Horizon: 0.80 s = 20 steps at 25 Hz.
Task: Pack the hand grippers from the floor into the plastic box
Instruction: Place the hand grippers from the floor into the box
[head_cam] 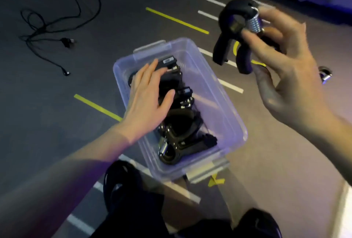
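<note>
A person packs hand grippers into a clear plastic box (pixel 224 104) on the floor.

The right hand (pixel 285 62) pinches a black, steel-sprung gripper (pixel 231 34) aloft beside the box, apparently ready to drop in; the left hand (pixel 148 100), fingers spread, presses down the packed grippers (pixel 181 135), seemingly making room.

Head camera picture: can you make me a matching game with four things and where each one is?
Things:
1. left hand
2. right hand
3. black cable
4. plastic box

Places:
A. lying loose on the floor, far left
B. raised in the air, holding a hand gripper by its spring
C. on the floor in the middle, open, with hand grippers inside
D. inside the box, resting on the packed hand grippers

Pairs: 1-D, 2-B, 3-A, 4-C
</note>
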Available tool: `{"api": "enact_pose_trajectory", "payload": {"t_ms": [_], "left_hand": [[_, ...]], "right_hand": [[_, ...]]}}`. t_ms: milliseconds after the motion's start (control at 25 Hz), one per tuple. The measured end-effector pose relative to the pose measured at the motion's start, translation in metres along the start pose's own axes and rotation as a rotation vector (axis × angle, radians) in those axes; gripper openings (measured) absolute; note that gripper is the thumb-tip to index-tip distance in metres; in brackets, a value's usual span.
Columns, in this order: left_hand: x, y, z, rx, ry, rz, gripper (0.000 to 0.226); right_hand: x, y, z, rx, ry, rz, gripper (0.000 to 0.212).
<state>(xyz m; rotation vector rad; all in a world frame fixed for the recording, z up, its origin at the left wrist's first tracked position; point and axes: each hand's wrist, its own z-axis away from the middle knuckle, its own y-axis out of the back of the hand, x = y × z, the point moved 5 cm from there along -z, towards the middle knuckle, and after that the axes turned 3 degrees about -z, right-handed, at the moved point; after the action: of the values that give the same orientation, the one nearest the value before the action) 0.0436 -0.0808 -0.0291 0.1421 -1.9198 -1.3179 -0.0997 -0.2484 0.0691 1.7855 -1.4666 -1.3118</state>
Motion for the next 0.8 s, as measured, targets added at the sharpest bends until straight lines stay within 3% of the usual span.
{"api": "enact_pose_trajectory", "payload": {"t_ms": [160,280,360,440,520,680,800], "left_hand": [[0.033,0.018,0.010,-0.028,-0.186,0.271,0.080],[0.044,0.030,0.023,-0.139,-0.162,0.522,0.097],[0.045,0.033,0.033,-0.171,-0.184,0.483,0.081],[0.037,0.028,0.041,-0.185,-0.206,0.344,0.048],[0.026,0.017,0.049,-0.218,-0.116,0.336,0.030],[0.008,0.006,0.051,-0.204,0.187,0.430,0.031],[0.003,0.006,0.059,-0.207,0.279,0.239,0.024]], "right_hand": [[-0.044,-0.004,0.028,-0.182,0.089,0.021,0.047],[-0.061,-0.024,0.045,-0.405,0.154,-0.013,0.054],[-0.066,-0.039,0.054,-0.515,0.173,-0.030,0.061],[-0.068,-0.051,0.058,-0.567,0.185,-0.018,0.067],[-0.070,-0.062,0.060,-0.605,0.178,-0.015,0.067],[-0.060,-0.081,0.057,-0.652,-0.027,-0.125,0.058],[-0.041,-0.101,0.064,-0.666,-0.254,-0.226,0.053]]}}
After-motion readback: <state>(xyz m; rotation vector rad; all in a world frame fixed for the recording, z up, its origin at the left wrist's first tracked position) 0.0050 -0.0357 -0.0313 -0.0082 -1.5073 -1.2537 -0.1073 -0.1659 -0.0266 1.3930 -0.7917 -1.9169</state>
